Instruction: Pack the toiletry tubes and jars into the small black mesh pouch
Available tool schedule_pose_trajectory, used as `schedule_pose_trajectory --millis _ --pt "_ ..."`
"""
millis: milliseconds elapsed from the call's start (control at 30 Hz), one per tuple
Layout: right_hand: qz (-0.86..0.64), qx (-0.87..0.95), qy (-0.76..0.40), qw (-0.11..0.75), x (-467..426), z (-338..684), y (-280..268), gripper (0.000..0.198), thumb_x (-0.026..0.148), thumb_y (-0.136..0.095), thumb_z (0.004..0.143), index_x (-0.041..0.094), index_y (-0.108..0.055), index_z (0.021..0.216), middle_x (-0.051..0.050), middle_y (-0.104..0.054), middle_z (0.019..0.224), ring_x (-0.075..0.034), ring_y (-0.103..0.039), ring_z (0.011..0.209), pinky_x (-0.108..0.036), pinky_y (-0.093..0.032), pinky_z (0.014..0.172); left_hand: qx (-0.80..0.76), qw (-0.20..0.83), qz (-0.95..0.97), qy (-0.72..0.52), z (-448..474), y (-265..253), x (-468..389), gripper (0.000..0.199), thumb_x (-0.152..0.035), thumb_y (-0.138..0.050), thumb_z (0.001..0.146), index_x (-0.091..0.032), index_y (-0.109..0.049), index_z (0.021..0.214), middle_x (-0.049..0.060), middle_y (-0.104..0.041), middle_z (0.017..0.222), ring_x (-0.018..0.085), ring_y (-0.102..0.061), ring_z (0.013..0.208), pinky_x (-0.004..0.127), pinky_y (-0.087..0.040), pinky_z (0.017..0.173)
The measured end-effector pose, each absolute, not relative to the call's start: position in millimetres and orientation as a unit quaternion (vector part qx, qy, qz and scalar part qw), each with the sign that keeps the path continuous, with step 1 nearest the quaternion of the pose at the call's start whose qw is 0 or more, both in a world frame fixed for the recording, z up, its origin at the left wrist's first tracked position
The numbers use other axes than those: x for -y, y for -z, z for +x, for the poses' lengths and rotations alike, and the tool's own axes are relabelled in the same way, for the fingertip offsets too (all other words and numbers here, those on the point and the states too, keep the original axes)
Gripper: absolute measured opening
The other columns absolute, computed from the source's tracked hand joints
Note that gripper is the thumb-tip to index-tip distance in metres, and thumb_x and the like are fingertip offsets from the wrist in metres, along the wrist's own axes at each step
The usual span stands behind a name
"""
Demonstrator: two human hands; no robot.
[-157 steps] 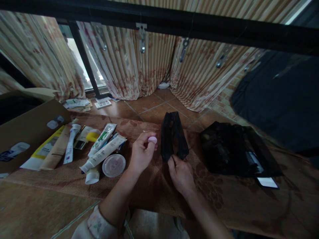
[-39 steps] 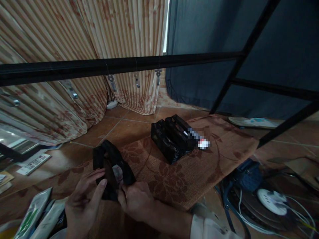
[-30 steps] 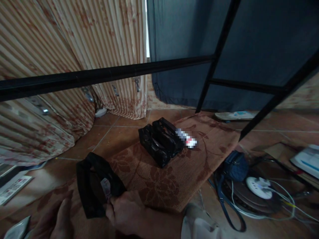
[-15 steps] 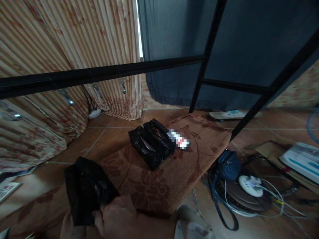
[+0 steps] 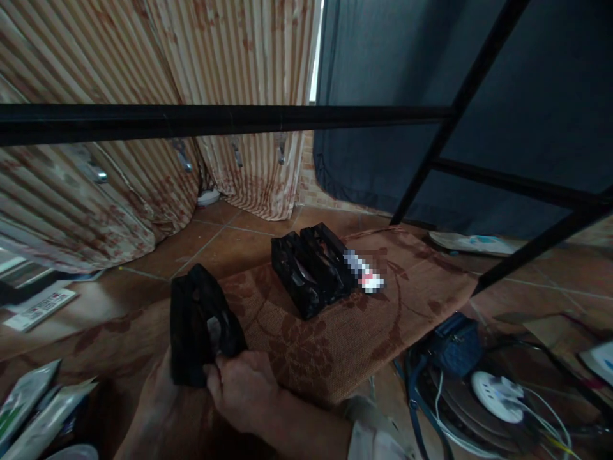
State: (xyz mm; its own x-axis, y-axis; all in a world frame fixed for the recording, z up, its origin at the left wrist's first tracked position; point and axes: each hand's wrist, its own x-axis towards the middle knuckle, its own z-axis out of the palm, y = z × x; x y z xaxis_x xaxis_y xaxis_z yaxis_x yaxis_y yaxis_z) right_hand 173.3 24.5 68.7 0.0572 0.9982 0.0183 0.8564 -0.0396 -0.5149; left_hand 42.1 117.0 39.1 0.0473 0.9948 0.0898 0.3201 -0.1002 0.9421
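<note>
Both hands are on a black box-shaped pouch (image 5: 184, 332) above the near part of the brown cloth cover (image 5: 325, 358). My left hand (image 5: 156, 390) supports it from the left and below, its fingers mostly hidden behind the pouch. My right hand (image 5: 246, 386) is closed, pinching the pouch's near right edge; whether a zip pull is between the fingers I cannot make out. A pale patch shows in the opening on the pouch's top. Farther away on the cloth, two similar black pouches (image 5: 292, 271) lie side by side, with a blurred-out white and red item (image 5: 368, 278) touching them.
A black metal frame bar (image 5: 230, 118) crosses in front of striped curtains (image 5: 244, 57). To the right, a blue handbag (image 5: 454, 345) and a white power strip (image 5: 495, 396) with cables sit low down. Flat packets (image 5: 36, 409) lie at lower left, a white box (image 5: 41, 310) beyond them.
My view has turned left, so things appear shifted rightward and the packets show at lower left. Both hands keep hold of the pouch, which has tilted slightly, and its pale patch shows more clearly.
</note>
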Motion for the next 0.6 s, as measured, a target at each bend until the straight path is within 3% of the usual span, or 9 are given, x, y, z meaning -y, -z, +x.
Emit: schedule_pose_trajectory --millis 100,200,367,600 --pt "-0.703 0.664 -0.167 0.193 -27 173 -64 0.039 0.04 -0.032 0.094 0.021 -0.066 0.09 -0.005 -0.072 0.077 -0.02 -0.069 0.07 -0.03 -0.05 0.066 -0.543 0.51 0.538 -0.395 44 -50 -112 0.046 -0.06 -0.064 0.063 -0.017 -0.072 0.078 0.003 -0.071 0.069 0.022 -0.066 0.071 0.028 -0.052 0.056" --pt "-0.711 0.66 -0.159 0.183 -29 173 -63 0.037 0.035 -0.032 0.095 0.022 -0.066 0.093 -0.006 -0.072 0.079 -0.018 -0.068 0.072 -0.027 -0.048 0.069 -0.538 0.519 0.527 -0.404 43 -53 -110 0.049 -0.054 -0.064 0.067 -0.013 -0.07 0.094 0.006 -0.073 0.084 0.022 -0.066 0.082 0.028 -0.052 0.068" --pt "-0.719 0.662 -0.141 0.156 -32 172 -62 0.038 0.033 -0.03 0.097 0.022 -0.066 0.092 -0.006 -0.072 0.078 -0.017 -0.067 0.071 -0.024 -0.041 0.065 -0.546 0.455 0.567 -0.417 27 -44 -118 0.047 -0.048 -0.064 0.068 -0.012 -0.069 0.098 0.009 -0.072 0.095 0.022 -0.065 0.087 0.031 -0.051 0.078" --pt "-0.722 0.672 -0.114 0.121 -32 171 -55 0.037 0.03 -0.031 0.097 0.021 -0.066 0.09 -0.006 -0.071 0.077 -0.016 -0.065 0.069 -0.024 -0.034 0.06 -0.585 0.251 0.666 -0.389 -23 -63 -126 0.031 -0.038 -0.055 0.078 -0.016 -0.069 0.094 0.006 -0.072 0.092 0.02 -0.065 0.084 0.03 -0.049 0.078"
